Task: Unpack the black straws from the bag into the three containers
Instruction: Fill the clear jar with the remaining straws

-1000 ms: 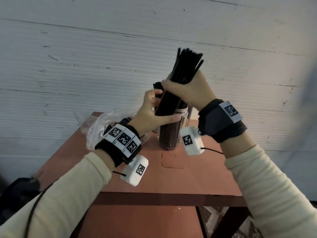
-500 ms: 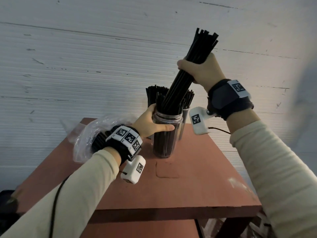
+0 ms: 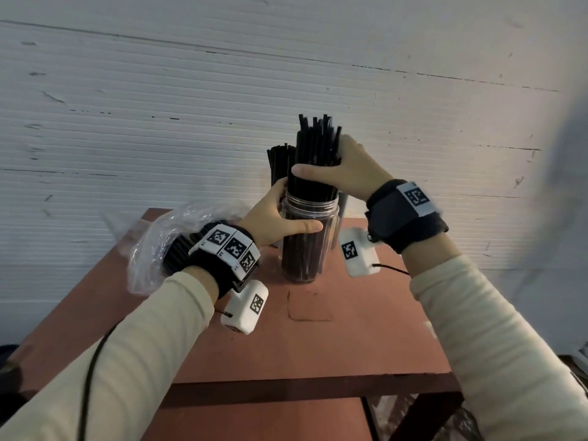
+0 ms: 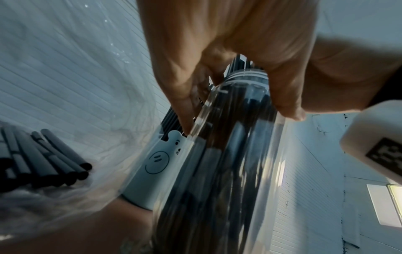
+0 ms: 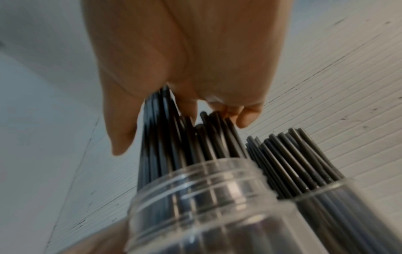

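The left hand [image 3: 273,218] wraps the clear jar [image 3: 307,246] on the bench [image 3: 350,329] to steady it, while the right hand [image 3: 353,170], fingers closed round the straws [image 3: 315,154], guides them upright into its mouth. More straws lie in the bag [image 3: 152,246] beside it.

Person, two arms in view, both in cream long sleeves [image 3: 152,319].
Left hand [image 3: 270,218]: bare; just behind it a black wrist strap [image 3: 213,268] topped by a row of three white tiles with black square-code markers.
Under the strap hangs a white rounded camera block [image 3: 245,308], one marker printed, thin black cable trailing from it.
Right hand [image 3: 353,168]: bare; black wristband [image 3: 404,218] with one white marker tile; below the band a second white camera block [image 3: 359,253], marker and black cable.
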The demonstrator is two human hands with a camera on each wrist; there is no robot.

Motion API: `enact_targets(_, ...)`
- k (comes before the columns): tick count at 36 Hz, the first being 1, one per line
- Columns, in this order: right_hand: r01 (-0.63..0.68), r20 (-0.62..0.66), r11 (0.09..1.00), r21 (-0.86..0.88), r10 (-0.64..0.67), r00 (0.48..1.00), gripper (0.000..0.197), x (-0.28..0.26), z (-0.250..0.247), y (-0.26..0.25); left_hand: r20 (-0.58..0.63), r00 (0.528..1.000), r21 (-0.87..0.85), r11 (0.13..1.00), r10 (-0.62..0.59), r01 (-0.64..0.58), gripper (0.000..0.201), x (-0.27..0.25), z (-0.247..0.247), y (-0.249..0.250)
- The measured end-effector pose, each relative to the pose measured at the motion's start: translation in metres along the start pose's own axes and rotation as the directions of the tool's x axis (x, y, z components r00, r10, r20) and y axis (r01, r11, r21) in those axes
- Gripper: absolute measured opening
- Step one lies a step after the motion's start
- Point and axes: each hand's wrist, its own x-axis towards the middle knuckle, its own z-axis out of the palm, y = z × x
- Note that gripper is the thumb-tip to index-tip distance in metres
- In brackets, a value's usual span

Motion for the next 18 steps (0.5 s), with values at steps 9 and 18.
enact_targets(9, 0.348, -0.153, 0.933, -0.089, -0.358, 0.921, 0.049, -0.003, 0.003, -0.020, -0.010, 1.000, -0.014, 1.000, 0.007, -0.008, 0.088, -0.001, 0.001, 0.002)
enact_targets(18, 0.399, -0.119, 0.892, -0.210, -0.429, 0.895, 0.039, -0.013, 0.022, 0.000, -0.021, 1.000, -0.027, 0.999, -0.018, 0.017, 0.090, -0.001, 0.003, 0.001)
